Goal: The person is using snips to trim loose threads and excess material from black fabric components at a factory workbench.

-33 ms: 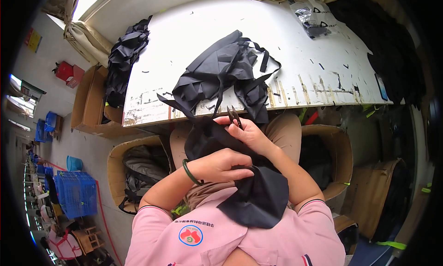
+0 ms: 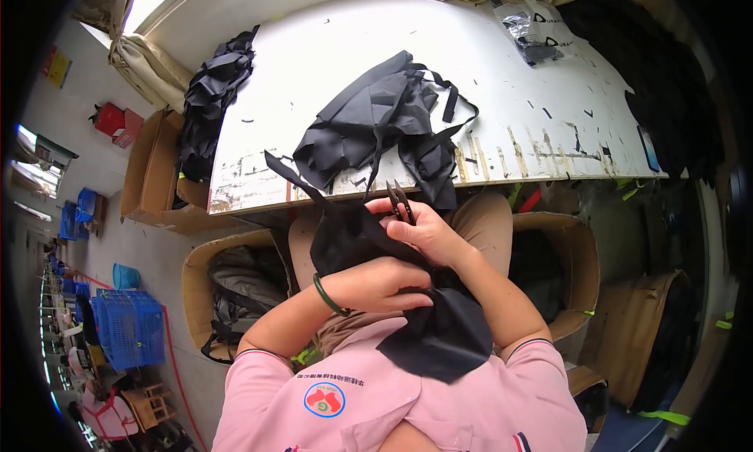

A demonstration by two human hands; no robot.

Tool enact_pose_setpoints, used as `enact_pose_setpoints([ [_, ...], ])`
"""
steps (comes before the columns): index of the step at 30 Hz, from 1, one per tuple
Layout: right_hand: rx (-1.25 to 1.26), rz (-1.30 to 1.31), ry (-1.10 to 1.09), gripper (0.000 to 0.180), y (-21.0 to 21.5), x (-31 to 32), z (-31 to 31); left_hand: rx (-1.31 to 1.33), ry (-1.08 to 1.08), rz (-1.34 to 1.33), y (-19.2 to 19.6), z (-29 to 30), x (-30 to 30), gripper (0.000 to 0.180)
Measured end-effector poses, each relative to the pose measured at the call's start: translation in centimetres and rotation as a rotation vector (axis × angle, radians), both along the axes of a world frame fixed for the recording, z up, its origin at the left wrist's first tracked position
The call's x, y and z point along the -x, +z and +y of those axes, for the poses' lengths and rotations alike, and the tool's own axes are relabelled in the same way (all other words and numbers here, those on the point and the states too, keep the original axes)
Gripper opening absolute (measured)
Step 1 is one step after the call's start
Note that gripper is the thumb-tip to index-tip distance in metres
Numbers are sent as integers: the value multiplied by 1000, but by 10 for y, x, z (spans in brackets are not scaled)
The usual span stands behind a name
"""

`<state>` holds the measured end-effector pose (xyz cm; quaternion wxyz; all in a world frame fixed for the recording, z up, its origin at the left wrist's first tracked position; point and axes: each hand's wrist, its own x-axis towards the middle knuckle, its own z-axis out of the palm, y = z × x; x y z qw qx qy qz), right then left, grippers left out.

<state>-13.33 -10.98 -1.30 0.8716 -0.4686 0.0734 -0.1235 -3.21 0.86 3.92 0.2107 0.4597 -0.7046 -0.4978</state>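
Black fabric (image 2: pixel 439 338) lies across my lap and up against my chest. My left hand (image 2: pixel 392 286), with a green bangle at its wrist, is closed on a fold of it. In my right hand (image 2: pixel 423 231) are small dark thread snips (image 2: pixel 398 201), blades pointing up toward the table edge. The fingers of that hand also rest at the fabric's upper part, though its fingertips are partly hidden. A strap of the cloth reaches up over the table edge. Just beyond lies a crumpled heap of black fabric with straps (image 2: pixel 361 118) on the white table.
The white table (image 2: pixel 274 83) is strewn with black scraps. Black fabric piles (image 2: pixel 220 99) lie at its left and right ends, and a plastic bag (image 2: pixel 529 28) at the back. Open cardboard boxes (image 2: pixel 196 295) flank my legs. Blue crates (image 2: pixel 129 330) stand farther left.
The black fabric in my lap has shifted slightly, its lower flap moving a little up and right. My left hand has moved slightly with it; the right hand is nearly still.
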Motion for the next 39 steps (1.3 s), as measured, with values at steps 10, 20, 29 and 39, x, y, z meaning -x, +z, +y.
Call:
enact_pose_setpoints([
  [10, -16, 79, -69, 29, 22, 42, -15, 382, 895, 926, -27, 58, -75, 42],
  [20, 787, -404, 86, 30, 68, 11, 27, 272, 378, 824, -4, 54, -89, 74],
  [29, 901, -351, -400, 45, 72, 26, 32, -113, 626, 1183, 91, 73, -85, 27],
  [39, 772, 174, -470, 18, 30, 26, 30, -476, 1067, 1589, -39, 34, -46, 36],
])
